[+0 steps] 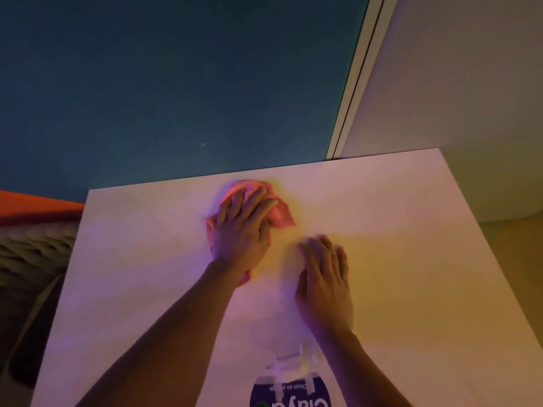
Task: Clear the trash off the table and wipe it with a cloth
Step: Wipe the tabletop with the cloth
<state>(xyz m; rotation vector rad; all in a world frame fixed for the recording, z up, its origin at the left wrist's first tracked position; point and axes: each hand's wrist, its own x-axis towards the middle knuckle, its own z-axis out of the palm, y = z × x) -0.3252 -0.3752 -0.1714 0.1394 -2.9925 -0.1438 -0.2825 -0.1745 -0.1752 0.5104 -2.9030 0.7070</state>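
A pink cloth (280, 215) lies crumpled on the white table (411, 230) near its far edge. My left hand (242, 230) presses flat on the cloth with straight fingers, covering most of it. My right hand (324, 284) lies flat on the bare table just right of the cloth, fingers straight, holding nothing. No trash shows on the table.
A purple and white sticker (289, 390) with printed words is taped to the table at its near edge. A blue wall panel (176, 83) rises behind the table, a white wall (470, 98) to the right. An orange seat edge (38, 205) sits at the left.
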